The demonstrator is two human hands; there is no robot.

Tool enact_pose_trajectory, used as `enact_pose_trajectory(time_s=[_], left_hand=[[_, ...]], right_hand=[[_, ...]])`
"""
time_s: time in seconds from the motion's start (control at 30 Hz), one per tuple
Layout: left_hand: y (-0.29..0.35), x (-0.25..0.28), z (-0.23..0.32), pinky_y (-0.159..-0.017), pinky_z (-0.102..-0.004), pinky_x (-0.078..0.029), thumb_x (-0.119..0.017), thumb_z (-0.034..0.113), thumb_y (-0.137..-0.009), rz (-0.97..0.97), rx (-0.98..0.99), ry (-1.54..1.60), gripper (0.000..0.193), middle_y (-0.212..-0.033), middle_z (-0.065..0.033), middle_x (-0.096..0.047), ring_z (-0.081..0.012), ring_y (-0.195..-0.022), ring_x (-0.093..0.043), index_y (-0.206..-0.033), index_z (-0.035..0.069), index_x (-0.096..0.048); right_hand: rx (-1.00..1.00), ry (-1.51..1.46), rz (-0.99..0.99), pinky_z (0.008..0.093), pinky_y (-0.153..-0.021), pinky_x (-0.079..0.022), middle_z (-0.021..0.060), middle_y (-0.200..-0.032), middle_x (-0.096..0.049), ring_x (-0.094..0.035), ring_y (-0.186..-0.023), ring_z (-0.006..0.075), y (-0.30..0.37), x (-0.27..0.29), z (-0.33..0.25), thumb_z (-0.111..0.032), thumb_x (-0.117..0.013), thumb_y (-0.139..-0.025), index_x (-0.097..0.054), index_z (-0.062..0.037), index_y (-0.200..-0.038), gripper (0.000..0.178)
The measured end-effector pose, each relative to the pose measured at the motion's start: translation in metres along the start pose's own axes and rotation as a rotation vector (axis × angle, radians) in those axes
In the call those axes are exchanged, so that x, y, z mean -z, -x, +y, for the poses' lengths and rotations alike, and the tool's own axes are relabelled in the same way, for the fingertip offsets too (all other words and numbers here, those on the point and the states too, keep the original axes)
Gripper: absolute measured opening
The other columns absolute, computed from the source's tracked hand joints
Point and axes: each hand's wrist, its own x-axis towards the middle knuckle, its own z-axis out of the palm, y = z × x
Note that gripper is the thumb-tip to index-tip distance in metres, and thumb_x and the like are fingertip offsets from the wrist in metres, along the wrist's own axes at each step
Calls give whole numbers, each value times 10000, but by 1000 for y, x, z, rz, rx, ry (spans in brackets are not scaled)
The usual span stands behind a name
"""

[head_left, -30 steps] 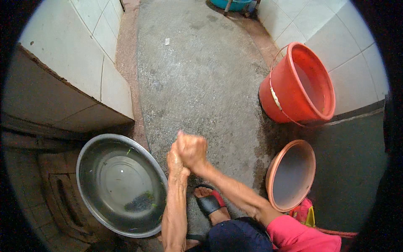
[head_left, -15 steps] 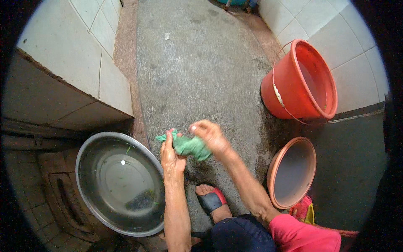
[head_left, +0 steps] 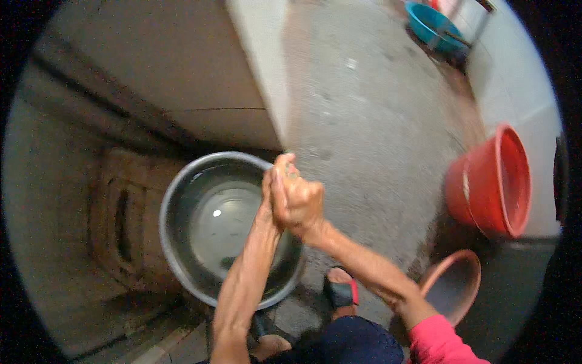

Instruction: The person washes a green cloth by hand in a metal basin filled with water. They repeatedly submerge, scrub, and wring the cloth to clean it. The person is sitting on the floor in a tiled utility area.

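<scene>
My left hand (head_left: 270,197) and my right hand (head_left: 304,200) are pressed together over the right rim of a wide grey metal basin (head_left: 165,233). The fingers of both are closed, the right ones curled into a fist against the left palm. The green cloth seen a moment ago is squeezed between them and almost wholly hidden. Cloudy water (head_left: 212,230) fills the lower part of the basin, with a bright round reflection and a dark patch in it.
A red bucket (head_left: 476,188) stands to the right, with a terracotta-coloured tub (head_left: 451,288) nearer me. Farther off, a teal basin (head_left: 427,21) sits by the right wall. A tiled ledge (head_left: 200,73) rises behind the metal basin. My sandalled foot (head_left: 341,288) rests on the concrete floor (head_left: 376,151).
My hands have come together and closed round the green cloth, which hung in plain sight before. They now sit over the basin's rim instead of the floor. The view has swung left.
</scene>
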Motion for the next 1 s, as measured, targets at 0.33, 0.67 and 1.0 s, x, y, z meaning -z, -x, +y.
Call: enact_pose_trajectory(time_s=[0.33,0.67,1.0], left_hand=[[280,97,146,-834,-369,-511,-460,364,-925,477,-703,326,339,-1056,-42,-633,-217,-987,-619,-1122,121,-591],[343,310,27,-832,-455,-500,-610,308,-876,631,-671,650,328,-1072,-58,-630,-256,-987,-596,-1130,102,-583],[315,330,16,-867,-433,-490,-566,237,-912,656,-708,645,282,-1141,-89,-612,-257,-1059,-571,-1148,83,-570]], right_hand=[[-364,-810,-474,454,-571,-445,236,-635,-556,-586,-613,387,-60,-147,-293,-423,-472,-888,-606,12,-645,516],[-521,-710,-795,307,-698,-501,100,-1073,-641,-642,-838,226,84,-220,-194,-323,-589,-871,-589,-44,-1136,385],[-1283,-1644,-1158,364,-828,-533,181,-1033,-606,-598,-966,271,88,-230,-188,-157,-566,-889,-573,50,-1061,269]])
